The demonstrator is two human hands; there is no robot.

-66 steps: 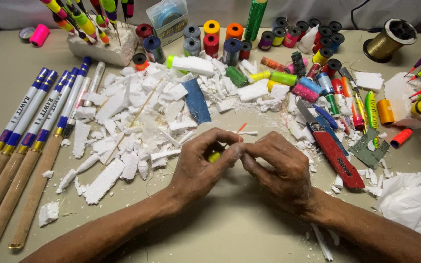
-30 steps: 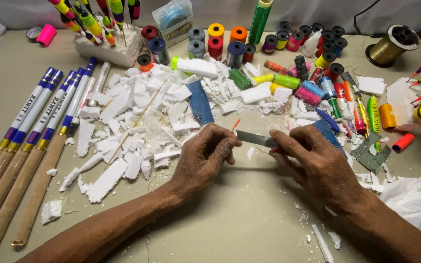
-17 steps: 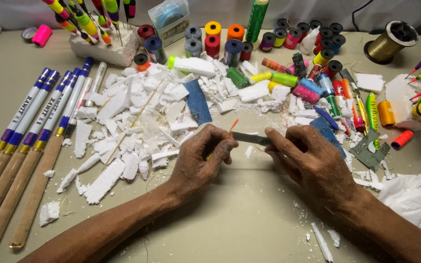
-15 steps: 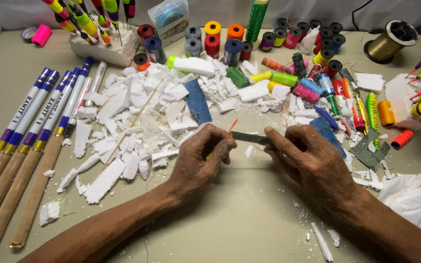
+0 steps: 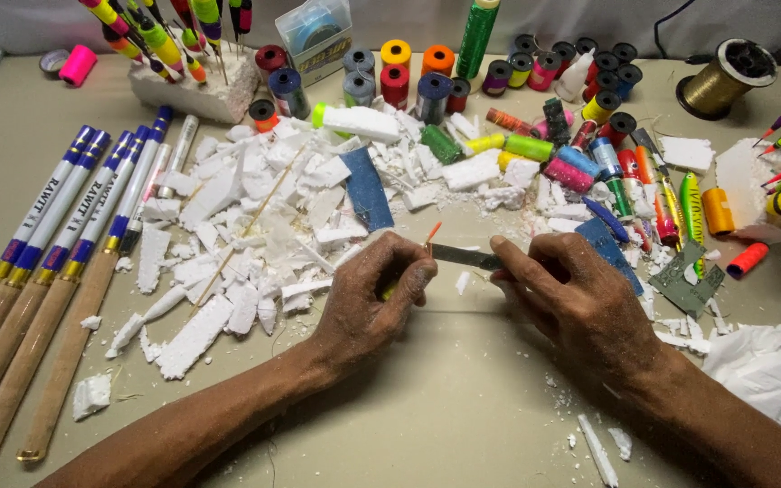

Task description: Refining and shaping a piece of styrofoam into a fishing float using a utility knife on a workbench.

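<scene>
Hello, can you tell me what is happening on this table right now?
A person sits at a beige table. The left hand pinches a small yellow-green piece with a thin orange-tipped stick, and the right hand presses a flat grey metal blade against it. A heap of broken white foam pieces lies behind the left hand, with coloured thread spools further back and long cork-handled rods at the left.

Left hand (image 5: pixel 374 298) pinches orange-tipped float (image 5: pixel 430 236); right hand (image 5: pixel 580 294) holds blade (image 5: pixel 463 257) against it.
</scene>
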